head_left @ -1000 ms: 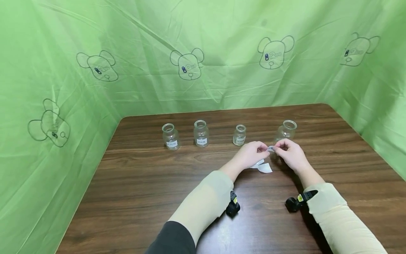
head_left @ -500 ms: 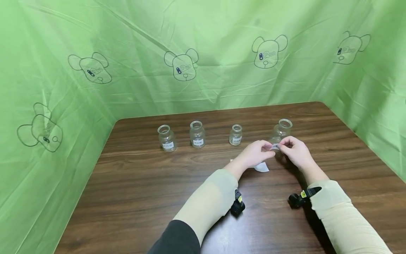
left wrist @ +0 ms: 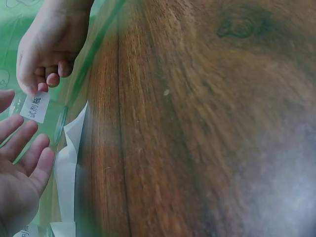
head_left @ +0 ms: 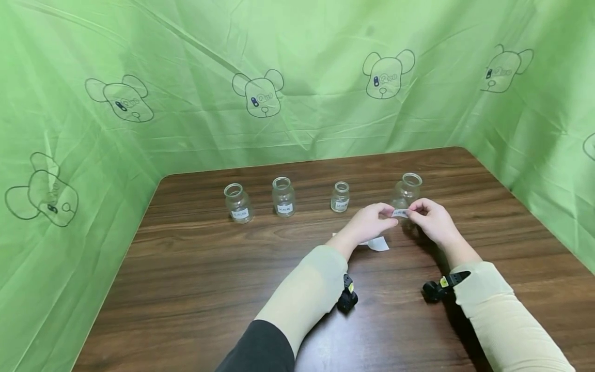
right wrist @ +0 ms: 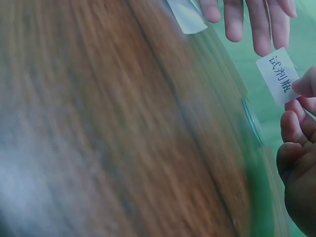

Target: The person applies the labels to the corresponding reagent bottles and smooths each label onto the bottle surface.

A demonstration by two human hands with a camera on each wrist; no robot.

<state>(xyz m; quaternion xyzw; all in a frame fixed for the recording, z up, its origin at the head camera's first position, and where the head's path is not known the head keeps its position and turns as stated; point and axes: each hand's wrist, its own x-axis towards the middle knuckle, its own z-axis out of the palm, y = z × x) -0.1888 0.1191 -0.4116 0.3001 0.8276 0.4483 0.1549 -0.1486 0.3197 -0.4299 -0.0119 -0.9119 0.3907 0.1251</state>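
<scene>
In the head view a small white label (head_left: 400,213) with printed characters is held in front of a clear glass bottle (head_left: 405,189) at the right. My right hand (head_left: 433,221) pinches its right end between thumb and finger, also plain in the right wrist view, where the label (right wrist: 277,76) faces the camera. My left hand (head_left: 370,224) is at the other end, fingers extended; the fingertips (right wrist: 261,48) reach the label's edge without the thumb closing on it. The lower part of the bottle is partly hidden by the label and hands.
Three open glass bottles with white labels stand in a row: one at the left (head_left: 238,201), one beside it (head_left: 283,196), and a smaller one (head_left: 340,196). White backing paper (head_left: 378,244) lies on the wooden table (head_left: 209,279). Green cloth (head_left: 321,124) surrounds the table.
The head view has shifted slightly. My hands have brought the label up against or close before the right bottle, and it now lies flatter toward the camera.
</scene>
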